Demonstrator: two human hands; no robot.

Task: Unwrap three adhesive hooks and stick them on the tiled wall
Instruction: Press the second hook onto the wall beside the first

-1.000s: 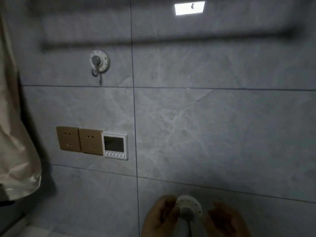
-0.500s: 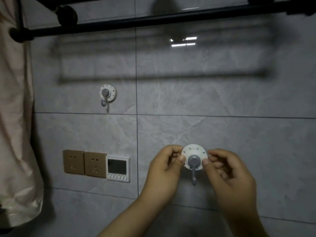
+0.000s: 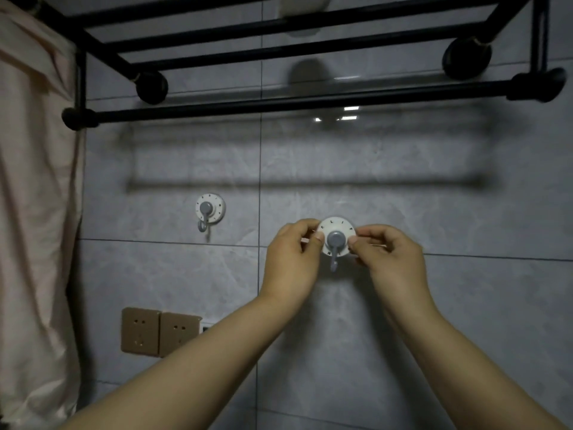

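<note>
Both hands, left (image 3: 293, 254) and right (image 3: 389, 254), pinch a round hook (image 3: 336, 235) at the wall (image 3: 465, 212). Another hook (image 3: 210, 209) sits up-left of it.

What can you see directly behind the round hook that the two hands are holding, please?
Behind the held hook is grey tiled wall, near a horizontal grout line. Its white disc hides its own back and whether it touches the tile. The left hand and right hand pinch its edges.
</note>
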